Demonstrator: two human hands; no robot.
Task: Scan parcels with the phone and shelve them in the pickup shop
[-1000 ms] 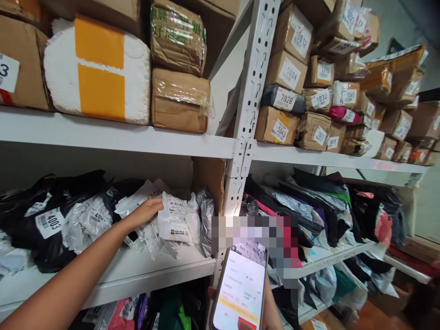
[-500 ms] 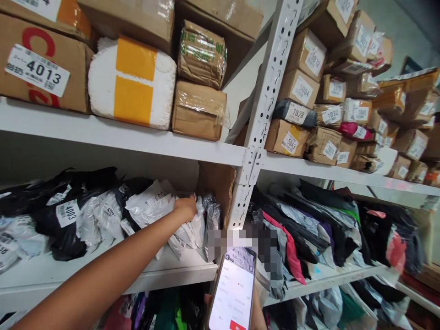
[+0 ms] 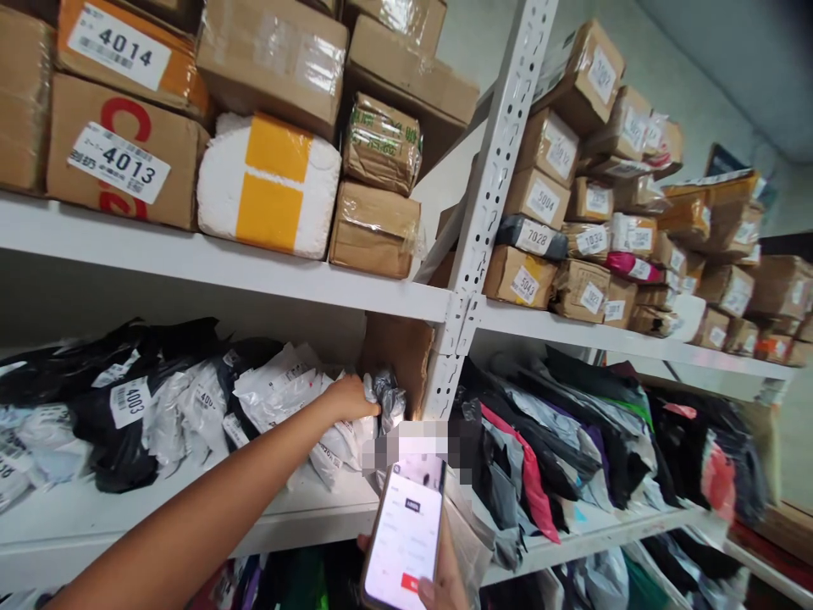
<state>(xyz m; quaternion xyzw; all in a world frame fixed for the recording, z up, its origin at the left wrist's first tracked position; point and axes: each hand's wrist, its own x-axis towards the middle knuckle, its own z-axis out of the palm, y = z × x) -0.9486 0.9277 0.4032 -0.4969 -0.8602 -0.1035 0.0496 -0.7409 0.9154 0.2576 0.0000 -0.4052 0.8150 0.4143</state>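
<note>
My left hand [image 3: 348, 398] reaches in from the left among plastic mailing bags on the middle shelf. Its fingers are closed on a whitish mailing bag at the right end of the row, beside a crumpled grey mailing bag [image 3: 389, 398]; the fingertips are partly hidden. White mailing bags [image 3: 279, 381] lie just left of the hand. My right hand [image 3: 448, 572] grips a smartphone [image 3: 403, 529] low in the middle, its thumb near a red button on the lit screen. A small dark box shows on that screen. A blurred patch covers the area above the phone.
A white perforated shelf post [image 3: 473, 246] rises right of my hands. Labelled cartons [image 3: 127, 165] fill the upper shelves on both sides. Black bags [image 3: 130, 424] lie farther left; stacked dark and coloured bags [image 3: 552, 432] fill the right shelf. More bags lie below.
My left hand has shifted slightly right along the bags. The phone has moved a little left and down, its thumb now over the screen, where a dark box has appeared. The view has tilted up.
</note>
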